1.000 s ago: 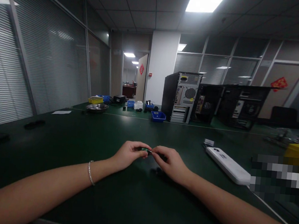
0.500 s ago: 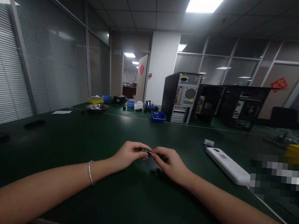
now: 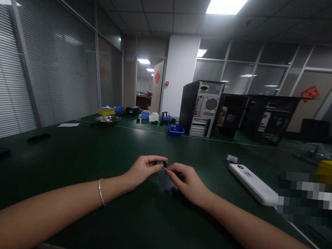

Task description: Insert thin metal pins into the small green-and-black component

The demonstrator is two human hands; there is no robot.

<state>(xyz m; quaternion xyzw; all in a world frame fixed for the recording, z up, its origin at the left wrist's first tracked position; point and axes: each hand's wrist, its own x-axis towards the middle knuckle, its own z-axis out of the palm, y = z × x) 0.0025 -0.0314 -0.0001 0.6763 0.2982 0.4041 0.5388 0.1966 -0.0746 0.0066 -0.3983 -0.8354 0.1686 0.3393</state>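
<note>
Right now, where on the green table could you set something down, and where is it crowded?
Bare tabletop lies between the left hand and metal bowl, and between the right hand and long white device. Crowded: the far side, by the blue tray and computer cases.

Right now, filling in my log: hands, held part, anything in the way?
Left hand pinches small green-black part. Right hand pinches thin pale sliver beside it. Long white slab-like device farther right, not blocking.

White pillar (image 3: pixel 181 73), blinds (image 3: pixel 53 57); ceiling light (image 3: pixel 229 1)
</note>
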